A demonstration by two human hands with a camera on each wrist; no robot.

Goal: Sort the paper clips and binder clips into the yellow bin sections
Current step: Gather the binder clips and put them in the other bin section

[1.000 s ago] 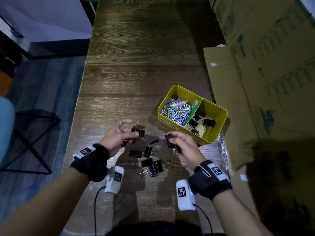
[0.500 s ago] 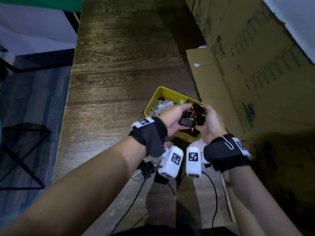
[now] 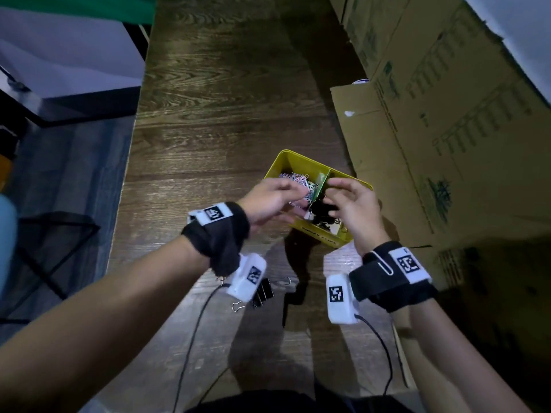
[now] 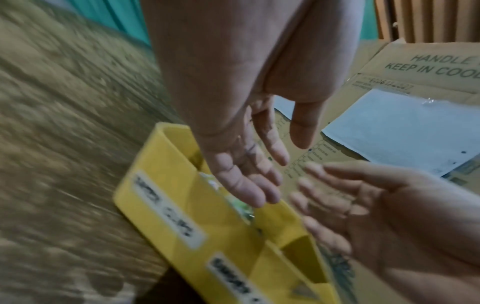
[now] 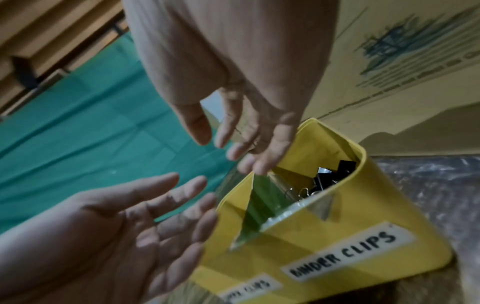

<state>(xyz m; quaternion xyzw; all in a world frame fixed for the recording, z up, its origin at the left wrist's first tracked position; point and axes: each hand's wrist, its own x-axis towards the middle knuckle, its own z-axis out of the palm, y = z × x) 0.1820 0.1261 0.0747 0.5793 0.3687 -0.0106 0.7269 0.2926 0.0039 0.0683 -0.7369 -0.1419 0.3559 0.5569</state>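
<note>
While both forearms reach forward over the wooden table [image 3: 226,138], a few black binder clips on the table [image 3: 262,293] lie nearest, partly hidden under the left wrist camera. Beyond them the left hand [image 3: 269,201] and the right hand [image 3: 353,208] hover side by side above the yellow bin [image 3: 301,162], palms turned toward each other. Neither hand holds anything: the fingers of both are spread and relaxed, released.

From the head camera the bin shows two sections parted by a green divider [image 3: 322,180]; coloured paper clips [image 3: 298,181] fill the left section and dark binder clips in the bin [image 3: 323,213] sit in the right one, below the right hand. Cardboard boxes [image 3: 447,114] stand past the bin on the right.

Only the wrist views show the palms. The left wrist camera, blurred, sees the left hand [image 4: 244,164] above the bin's near wall [image 4: 182,216] with the right hand [image 4: 384,216] facing it. The right wrist camera shows its own fingers [image 5: 262,152] hanging over the divider [image 5: 262,205], the left hand [image 5: 124,232] opposite, black clips [image 5: 335,174] inside, and a label reading BINDER CLIPS [image 5: 342,255] on the front wall, which the head view cannot make legible
</note>
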